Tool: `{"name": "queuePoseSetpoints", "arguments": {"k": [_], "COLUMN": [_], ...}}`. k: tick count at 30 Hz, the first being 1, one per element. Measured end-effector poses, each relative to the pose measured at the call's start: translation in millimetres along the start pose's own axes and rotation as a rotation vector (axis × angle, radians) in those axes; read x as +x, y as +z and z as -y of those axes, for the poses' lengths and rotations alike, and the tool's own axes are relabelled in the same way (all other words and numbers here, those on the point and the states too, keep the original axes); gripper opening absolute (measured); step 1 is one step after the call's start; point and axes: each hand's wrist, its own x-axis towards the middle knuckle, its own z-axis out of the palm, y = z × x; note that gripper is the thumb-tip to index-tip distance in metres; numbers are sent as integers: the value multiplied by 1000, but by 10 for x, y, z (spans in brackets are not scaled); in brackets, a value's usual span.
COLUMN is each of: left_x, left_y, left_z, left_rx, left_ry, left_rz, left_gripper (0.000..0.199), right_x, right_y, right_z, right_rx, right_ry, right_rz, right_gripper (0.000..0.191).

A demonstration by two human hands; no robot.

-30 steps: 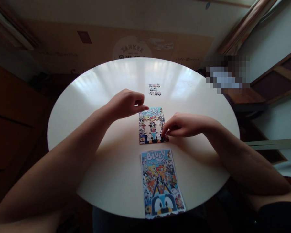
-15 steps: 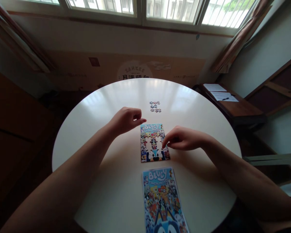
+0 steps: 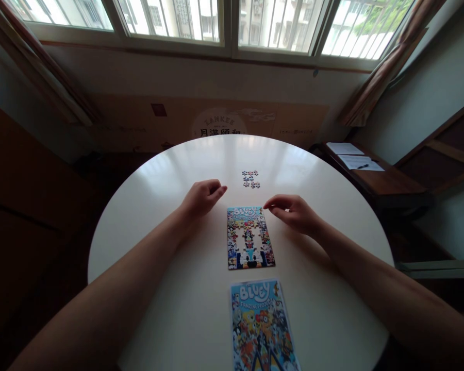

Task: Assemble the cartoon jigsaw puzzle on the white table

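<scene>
A small Bluey jigsaw puzzle lies on the white table, partly filled, with bare gaps left and right of its middle column. My right hand hovers by its upper right corner, fingers loosely bent, no piece visible in them. To the upper left of the puzzle, my left hand rests with curled fingers and the thumb against them; nothing shows in it. Several loose puzzle pieces sit in short rows beyond the puzzle. Closest to me lies a Bluey picture sheet, larger than the puzzle, its lower end cut off by the frame.
The round white table has its far edge near a wall below barred windows. At the right stands a brown wooden side table with papers and a pen on it. Curtains hang on both sides.
My right hand has lifted off the puzzle's right side and moved up to its top right corner. My left hand has drawn slightly back, fingers still curled. The camera view has tilted up a little.
</scene>
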Motion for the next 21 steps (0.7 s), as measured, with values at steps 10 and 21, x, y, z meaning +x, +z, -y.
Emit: {"name": "queuePoseSetpoints", "arguments": {"k": [10, 21], "left_x": [20, -4], "left_y": [8, 125], "left_z": [33, -7], "left_rx": [198, 262], "left_ry": [-154, -235], "left_rz": [-95, -71], "left_gripper": [28, 18], "right_x": [145, 244], "right_y": [5, 128], "right_z": [-279, -325], "right_rx": [-303, -534], "right_ry": [51, 204], "right_rz": [-284, -197], "right_gripper": [41, 48]}}
